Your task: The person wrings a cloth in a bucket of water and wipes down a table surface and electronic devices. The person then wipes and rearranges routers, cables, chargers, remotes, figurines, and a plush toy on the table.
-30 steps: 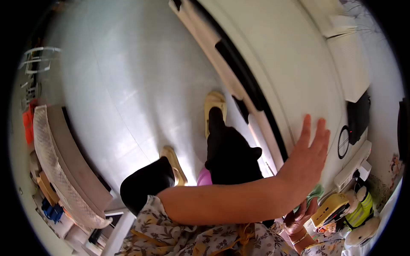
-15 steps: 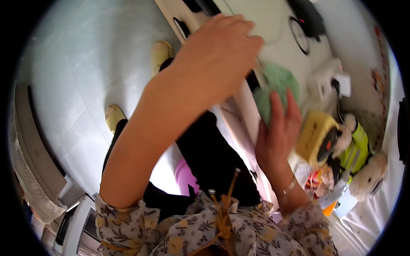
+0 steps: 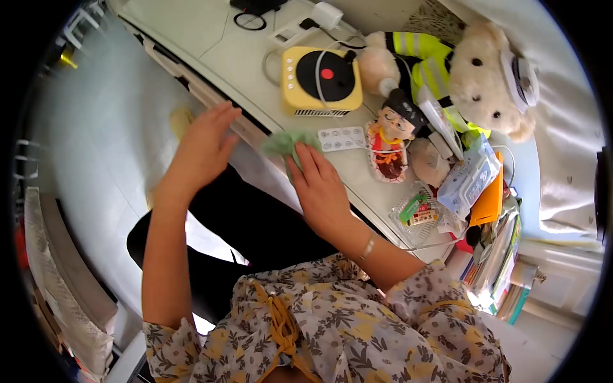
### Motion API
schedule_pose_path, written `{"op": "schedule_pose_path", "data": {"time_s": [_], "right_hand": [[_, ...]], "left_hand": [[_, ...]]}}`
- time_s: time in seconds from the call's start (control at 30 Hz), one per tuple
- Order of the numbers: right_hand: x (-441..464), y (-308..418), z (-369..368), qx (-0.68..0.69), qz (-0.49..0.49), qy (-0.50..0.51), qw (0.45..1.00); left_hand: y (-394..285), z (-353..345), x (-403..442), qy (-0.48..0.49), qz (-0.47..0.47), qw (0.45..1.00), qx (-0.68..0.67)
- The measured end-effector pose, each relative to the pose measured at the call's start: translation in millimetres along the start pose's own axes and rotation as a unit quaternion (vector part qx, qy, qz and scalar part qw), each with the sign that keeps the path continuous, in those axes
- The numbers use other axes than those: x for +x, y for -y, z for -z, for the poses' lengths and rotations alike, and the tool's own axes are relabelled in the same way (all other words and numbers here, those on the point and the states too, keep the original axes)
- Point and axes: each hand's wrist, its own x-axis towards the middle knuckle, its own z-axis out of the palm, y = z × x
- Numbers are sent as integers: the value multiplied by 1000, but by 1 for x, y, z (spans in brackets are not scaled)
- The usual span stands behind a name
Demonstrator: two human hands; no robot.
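My right hand (image 3: pixel 319 191), wearing a bracelet, lies over a crumpled green cloth (image 3: pixel 284 142) near the front edge of the pale tabletop (image 3: pixel 252 76). Its fingers press on the cloth, and part of the cloth bunches out beyond the fingertips. My left hand (image 3: pixel 203 150) is off to the left, in front of the desk's edge, with its fingers stretched out and nothing in them. Just past the cloth lies a white blister pack (image 3: pixel 341 138). Behind it stands a yellow box shaped like a record player (image 3: pixel 300 99), with a black disc and a red centre.
To the right sit a small doll (image 3: pixel 394 124), a teddy bear (image 3: pixel 476 83) in a hi-vis vest, a wipes pack (image 3: pixel 471 177) and a clear tray (image 3: pixel 415 217) with small items. Books (image 3: pixel 495 268) stand at the far right. A power strip (image 3: pixel 294 30) with cables is at the back.
The view has swung toward the right side of the desk. My left hand has drawn back from the desktop to in front of its edge. My right hand is still on the green cloth.
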Motion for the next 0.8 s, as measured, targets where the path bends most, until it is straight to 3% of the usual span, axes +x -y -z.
{"op": "schedule_pose_path", "data": {"time_s": [0.17,0.2,0.3,0.4,0.57,0.67,0.8], "right_hand": [[-58,-22,39,25,8,64,998],[-65,-26,45,34,0,94,995],[-77,-36,54,58,5,103,993],[-81,-43,49,60,42,72,995],[-69,-45,46,41,21,66,997],[-60,-54,40,96,56,40,993],[-54,-56,42,134,27,65,988]], "left_hand": [[-41,-25,7,-22,-21,1000,9],[-45,-35,7,-63,-39,997,15],[-74,-47,4,-43,-30,999,8],[-98,-74,14,-84,-80,993,-32],[-118,-97,37,-55,-48,997,-17],[-115,-101,45,-18,-41,999,-7],[-108,-104,53,11,-44,998,-34]]}}
